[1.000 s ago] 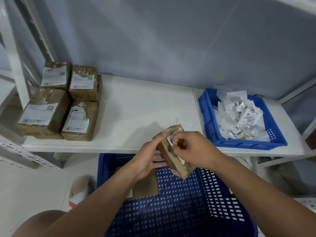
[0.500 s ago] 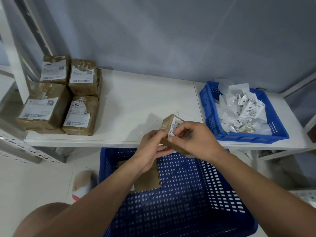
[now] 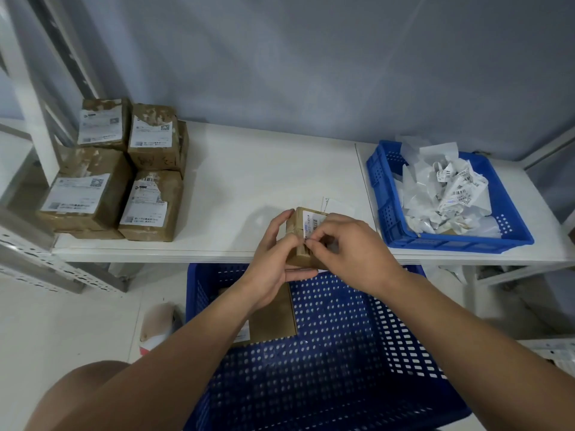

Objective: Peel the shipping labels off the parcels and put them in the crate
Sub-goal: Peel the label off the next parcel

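A small brown parcel is held over the front edge of the white shelf. My left hand grips its left side and underside. My right hand pinches the lower edge of the white barcode label on the parcel's top. On the shelf at the right, a small blue crate holds several crumpled peeled labels. Several labelled brown parcels are stacked at the shelf's left end.
A large blue perforated crate stands on the floor below my hands, with a flat brown parcel inside. A white paper scrap lies on the shelf behind the held parcel. White metal rack posts rise at the left.
The parcel has been lifted from above the floor crate up to the shelf edge and turned flatter. My right hand's pinch has shifted to the label's lower edge.
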